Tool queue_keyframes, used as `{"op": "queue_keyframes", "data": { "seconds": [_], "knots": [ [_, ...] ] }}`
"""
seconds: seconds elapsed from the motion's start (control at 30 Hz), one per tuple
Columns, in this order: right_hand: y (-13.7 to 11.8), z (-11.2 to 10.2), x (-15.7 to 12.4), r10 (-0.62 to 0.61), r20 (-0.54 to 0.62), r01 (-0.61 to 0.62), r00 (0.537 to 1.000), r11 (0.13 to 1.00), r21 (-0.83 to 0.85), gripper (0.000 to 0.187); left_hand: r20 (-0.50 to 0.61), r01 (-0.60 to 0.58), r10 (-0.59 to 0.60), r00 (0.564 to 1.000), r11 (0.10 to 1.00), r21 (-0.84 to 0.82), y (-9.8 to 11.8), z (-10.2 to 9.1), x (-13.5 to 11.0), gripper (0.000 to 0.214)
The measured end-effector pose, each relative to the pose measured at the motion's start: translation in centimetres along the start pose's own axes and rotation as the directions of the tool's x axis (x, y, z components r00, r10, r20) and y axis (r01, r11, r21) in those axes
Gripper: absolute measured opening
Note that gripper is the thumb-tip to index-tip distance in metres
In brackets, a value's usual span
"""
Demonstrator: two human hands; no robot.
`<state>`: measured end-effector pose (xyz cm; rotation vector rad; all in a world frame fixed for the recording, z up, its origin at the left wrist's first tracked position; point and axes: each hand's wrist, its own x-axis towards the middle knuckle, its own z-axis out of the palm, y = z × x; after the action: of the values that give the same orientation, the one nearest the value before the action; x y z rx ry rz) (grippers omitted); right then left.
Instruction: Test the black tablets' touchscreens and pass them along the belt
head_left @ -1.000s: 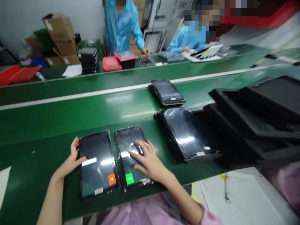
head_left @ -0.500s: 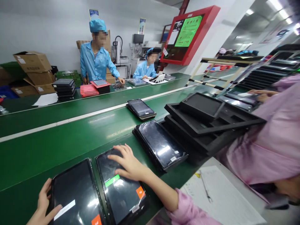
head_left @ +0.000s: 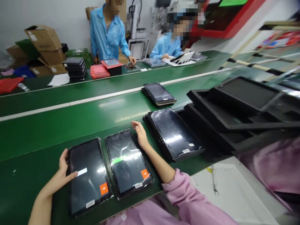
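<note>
Two black tablets lie side by side on the green bench in front of me. My left hand (head_left: 63,170) grips the left edge of the left tablet (head_left: 87,175), thumb resting on its dark screen beside a white bar and an orange square. My right hand (head_left: 140,134) rests open at the top right corner of the right tablet (head_left: 127,162), fingers stretched along its edge. That screen shows a green bar and an orange square.
A stack of wrapped tablets (head_left: 173,132) lies to the right, beside black foam trays (head_left: 234,109). Another tablet (head_left: 159,93) sits on the conveyor belt (head_left: 70,103). Papers and a pen (head_left: 214,184) lie at lower right. Two people in blue coats work across the line.
My right hand has slid off the right tablet's screen to its top right corner. The view dropped back down toward the bench. My left hand stays on the left tablet.
</note>
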<state>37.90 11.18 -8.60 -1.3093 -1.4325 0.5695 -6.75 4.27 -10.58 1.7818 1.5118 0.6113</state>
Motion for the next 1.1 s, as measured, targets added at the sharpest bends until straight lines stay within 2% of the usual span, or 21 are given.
{"op": "queue_keyframes", "data": {
  "seconds": [0.17,0.3,0.4,0.47,0.5,0.57,0.63,0.73,0.8,0.93,1.03,1.1],
  "knots": [
    [0.4,0.6,-0.3,0.048,0.023,-0.050,0.999,0.993,0.104,0.046,-0.008,0.037,-0.038,0.999,0.989,-0.146,1.0,-0.4,0.2,0.108],
    [0.2,0.6,-0.7,-0.034,0.057,0.029,0.998,0.996,0.086,0.044,0.029,0.081,-0.078,0.997,0.986,-0.146,1.8,-0.8,0.4,0.107],
    [0.0,0.4,-0.5,-0.107,0.070,0.105,0.992,0.994,0.036,0.044,-0.046,0.153,-0.153,0.987,0.988,-0.011,3.9,-1.7,1.9,0.092],
    [0.0,0.2,-0.3,-0.111,0.069,0.109,0.991,0.994,0.022,0.047,-0.081,0.141,-0.129,0.988,0.978,0.157,6.1,-2.1,3.8,0.080],
    [0.1,0.2,-0.2,-0.104,0.070,0.103,0.992,0.994,0.022,0.049,-0.057,0.105,-0.095,0.994,0.966,0.235,7.3,-2.2,5.1,0.075],
    [0.2,0.0,-0.1,-0.098,0.082,0.096,0.992,0.995,0.017,0.053,0.071,0.008,-0.031,0.997,0.953,0.304,9.7,-1.9,7.8,0.066],
    [0.4,-0.3,-0.1,-0.106,0.115,0.107,0.988,0.994,-0.002,0.056,0.197,-0.048,-0.009,0.980,0.958,0.284,11.5,-1.2,10.4,0.059],
    [0.8,-0.7,-0.2,-0.121,0.186,0.134,0.975,0.989,-0.057,0.058,0.272,-0.067,-0.007,0.962,0.963,0.263,12.9,-0.2,12.9,0.050],
    [0.8,-0.9,-0.2,-0.128,0.233,0.155,0.964,0.982,-0.104,0.058,0.285,-0.092,0.011,0.958,0.958,0.271,13.0,0.0,13.4,0.045],
    [0.6,-0.8,-0.3,-0.148,0.322,0.196,0.935,0.973,-0.123,0.055,0.342,-0.134,0.035,0.939,0.953,0.271,12.8,-0.7,12.9,0.037],
    [0.4,-0.8,-0.2,-0.161,0.365,0.193,0.917,0.980,-0.054,0.060,0.425,-0.185,0.048,0.904,0.940,0.286,12.9,-1.3,12.5,0.057],
    [0.5,-1.0,-0.2,-0.141,0.338,0.164,0.931,0.986,-0.041,0.062,0.439,-0.167,0.035,0.898,0.949,0.267,13.0,-1.3,12.5,0.059]
  ]
}}
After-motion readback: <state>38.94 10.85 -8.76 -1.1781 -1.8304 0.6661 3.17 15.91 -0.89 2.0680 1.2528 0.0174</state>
